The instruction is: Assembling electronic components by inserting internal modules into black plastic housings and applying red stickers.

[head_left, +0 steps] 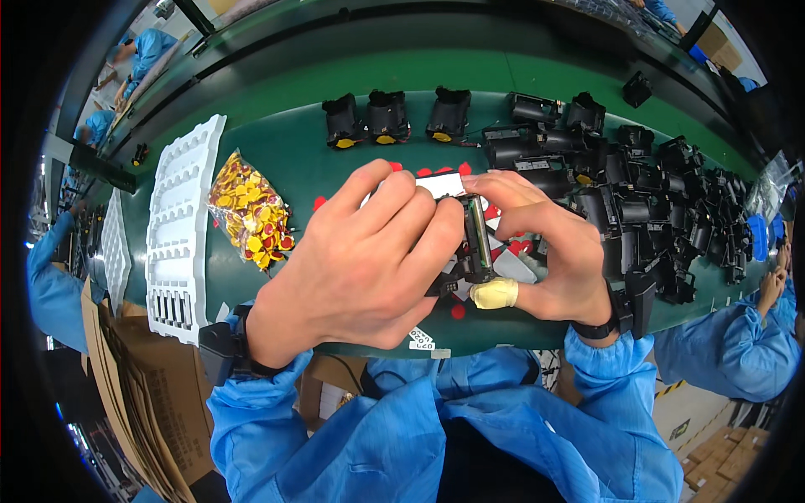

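Observation:
Both hands meet over the middle of the green table around a black plastic housing [474,267] with a greenish, glossy strip along its side. My right hand [566,251] grips it between the fingers on the far side and the thumb below; a yellow cover [495,293] wraps that thumb tip. My left hand [360,251] has its fingers curled over the housing's left side, hiding much of it. A white rectangular piece [442,184] shows at the housing's far end, between the fingertips of both hands. Red round pieces [458,311] lie on the table under the hands.
Many black housings [620,197] are heaped at the right; several [386,117] stand in a row at the back. At left are a clear bag of yellow and red pieces [248,205] and a white moulded tray [178,226]. A co-worker's blue sleeve [738,339] is at right.

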A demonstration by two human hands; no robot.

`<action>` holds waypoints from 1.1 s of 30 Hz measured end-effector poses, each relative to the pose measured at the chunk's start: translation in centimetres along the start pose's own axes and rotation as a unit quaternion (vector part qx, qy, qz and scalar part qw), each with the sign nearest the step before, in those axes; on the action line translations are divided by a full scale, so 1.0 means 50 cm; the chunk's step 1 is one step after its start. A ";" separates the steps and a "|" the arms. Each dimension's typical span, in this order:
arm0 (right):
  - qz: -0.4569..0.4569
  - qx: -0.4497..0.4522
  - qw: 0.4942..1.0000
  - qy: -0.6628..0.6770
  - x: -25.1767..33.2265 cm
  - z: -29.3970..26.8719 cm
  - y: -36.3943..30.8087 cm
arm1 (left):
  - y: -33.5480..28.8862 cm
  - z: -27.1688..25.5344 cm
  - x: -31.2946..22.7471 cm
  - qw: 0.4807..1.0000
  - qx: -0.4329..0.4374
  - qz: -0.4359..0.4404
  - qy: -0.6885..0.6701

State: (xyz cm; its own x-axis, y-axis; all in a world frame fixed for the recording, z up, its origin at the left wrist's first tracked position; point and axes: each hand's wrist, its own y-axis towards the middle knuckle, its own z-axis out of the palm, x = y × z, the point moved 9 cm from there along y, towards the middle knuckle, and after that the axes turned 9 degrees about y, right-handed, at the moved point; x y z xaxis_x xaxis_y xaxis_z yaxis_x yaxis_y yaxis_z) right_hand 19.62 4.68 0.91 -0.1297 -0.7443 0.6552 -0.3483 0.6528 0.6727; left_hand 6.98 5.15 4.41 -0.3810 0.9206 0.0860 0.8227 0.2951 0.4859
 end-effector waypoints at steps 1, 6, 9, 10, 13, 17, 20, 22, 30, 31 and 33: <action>0.001 0.001 1.000 0.000 -0.001 0.001 0.000 | 0.000 0.000 0.001 1.000 0.000 -0.001 0.000; 0.004 0.037 0.999 0.010 -0.007 0.017 -0.001 | 0.000 0.018 -0.007 0.998 0.044 0.014 0.034; 0.025 0.048 0.999 -0.003 -0.003 0.018 0.002 | 0.003 0.016 -0.005 0.998 0.055 -0.009 -0.024; 0.026 0.047 0.999 -0.003 -0.002 0.019 0.002 | 0.001 0.017 -0.006 0.998 0.056 -0.009 -0.025; 0.038 0.050 0.998 -0.003 -0.005 0.018 0.000 | -0.004 0.018 -0.003 0.998 0.041 -0.019 -0.032; 0.025 0.049 0.998 -0.033 -0.003 0.016 -0.002 | -0.014 0.016 -0.002 0.999 -0.001 -0.023 -0.049; 0.019 0.055 0.997 -0.057 0.001 0.017 -0.004 | -0.013 0.018 -0.004 0.997 -0.014 -0.032 -0.068; 0.017 0.057 0.996 -0.067 0.005 0.017 -0.005 | -0.014 0.021 -0.004 0.996 -0.014 -0.039 -0.076; -0.022 0.048 0.995 -0.084 0.019 0.021 -0.006 | -0.026 0.016 -0.023 0.997 -0.037 -0.013 -0.060; -0.021 0.046 0.995 -0.082 0.014 0.020 -0.010 | -0.027 0.017 -0.025 0.997 -0.035 -0.012 -0.060; -0.065 0.073 0.981 -0.165 0.016 0.034 -0.021 | -0.031 0.021 -0.035 1.000 -0.026 0.007 -0.016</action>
State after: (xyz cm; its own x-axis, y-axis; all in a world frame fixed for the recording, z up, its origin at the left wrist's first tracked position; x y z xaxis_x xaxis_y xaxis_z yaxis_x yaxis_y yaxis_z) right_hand 18.30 3.14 0.13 -0.3611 -0.8405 0.4039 -0.5081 0.5405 0.6706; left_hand 6.83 3.33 2.60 -0.3546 0.9327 0.0652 0.8049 0.2691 0.5289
